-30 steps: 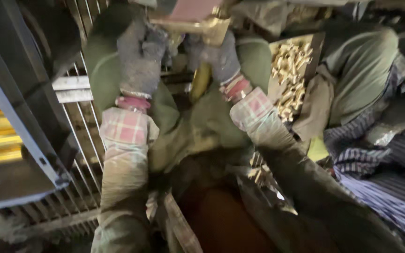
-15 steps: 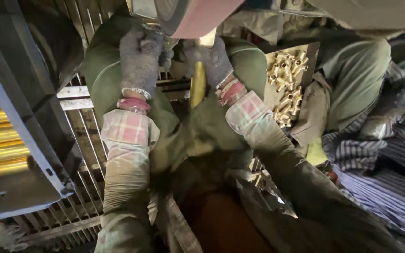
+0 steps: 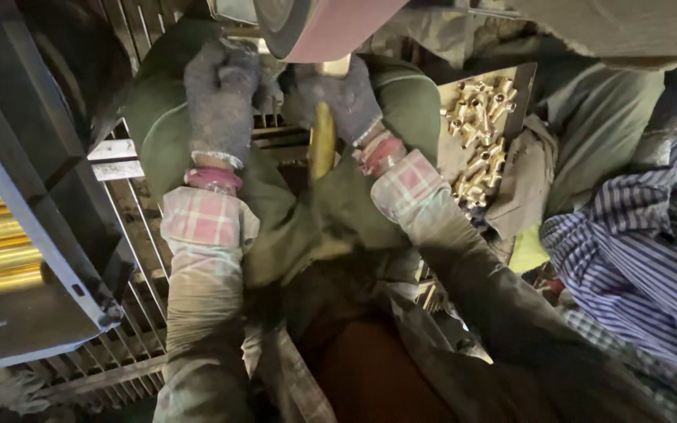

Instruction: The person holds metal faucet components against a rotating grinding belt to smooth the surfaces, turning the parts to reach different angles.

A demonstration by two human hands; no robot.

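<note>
Both gloved hands have pushed up since a second ago, so the brass rod (image 3: 322,141) now has its top end right against the reddish sanding belt (image 3: 331,27), which looks like grinding is on. Left hand (image 3: 219,98) is curled shut by the belt, can't tell around what; right hand (image 3: 344,98) is clamped around the rod. Off to the right, a flat cardboard tray (image 3: 523,78) holds small brass fittings (image 3: 479,133); no labels readable.
</note>
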